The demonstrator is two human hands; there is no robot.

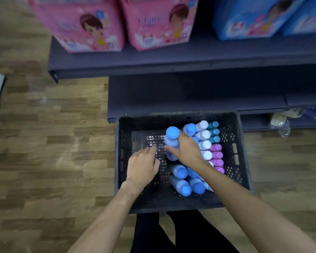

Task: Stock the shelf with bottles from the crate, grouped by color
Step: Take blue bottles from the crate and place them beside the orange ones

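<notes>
- Your right hand (187, 149) has its fingers wrapped around a pale blue plastic bottle with a bright blue cap (171, 141), holding it upright above the middle of the black perforated plastic crate (232, 143).
- Your left hand (142, 166) hovers over the bare 9 o'clock half of the crate, fingers loosely curled and holding nothing.
- More blue-capped bottles (181, 179) lie at 6 o'clock of the held one, inside the crate.
- At 3 o'clock stand a column of white-capped bottles (203, 136), then teal-capped bottles (214, 132) and, below those, magenta-capped bottles (216, 155) along the crate's right wall.
- The crate sits on the wood-pattern floor (44, 134), just in front of the dark grey metal shelf (190, 90) at 12 o'clock.
- The upper shelf carries pink packs (91, 24) and blue packs (254, 17).
</notes>
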